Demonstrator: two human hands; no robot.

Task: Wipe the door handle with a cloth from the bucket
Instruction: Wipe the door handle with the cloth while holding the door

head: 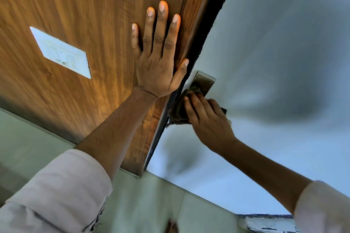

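Observation:
A metal handle plate [205, 81] with two screws is fixed to a pale grey door [274, 53], close to the door's edge. My right hand [207, 117] presses a dark brown cloth [179, 108] over the handle just below the plate, so the lever itself is hidden. My left hand [158, 53] lies flat, fingers spread, on the wooden wall panel [85, 15] beside the door frame and holds nothing. No bucket is in view.
A white switch plate [60, 52] sits on the wooden panel to the left. A black gap [204, 30] runs between the frame and the door. Pale green floor tiles [151, 204] lie below, with a worn mat or step edge [265, 222] at the bottom right.

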